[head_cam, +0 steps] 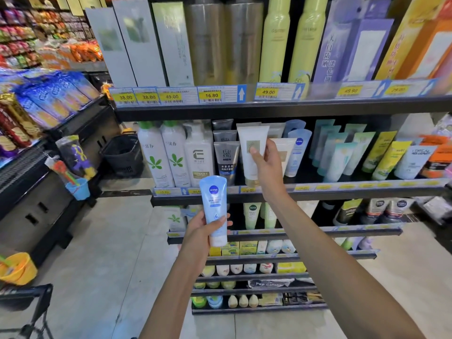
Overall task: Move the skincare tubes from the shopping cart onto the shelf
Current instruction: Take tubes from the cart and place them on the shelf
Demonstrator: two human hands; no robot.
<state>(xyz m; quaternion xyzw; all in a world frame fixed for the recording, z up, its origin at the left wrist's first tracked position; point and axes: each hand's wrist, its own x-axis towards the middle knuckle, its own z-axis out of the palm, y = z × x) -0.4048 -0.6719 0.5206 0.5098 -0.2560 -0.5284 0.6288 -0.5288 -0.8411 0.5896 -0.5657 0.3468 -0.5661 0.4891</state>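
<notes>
My right hand [265, 165] grips a white tube [252, 152] at the shelf [318, 192]; my left hand [204, 228] grips a blue tube [215, 211]. Risk: nudging the neighbouring tubes beside my right hand over.

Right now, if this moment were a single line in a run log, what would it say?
left hand: holds blue Nivea tube, off shelf | right hand: holds white tube upright at middle shelf | step: placing
</notes>
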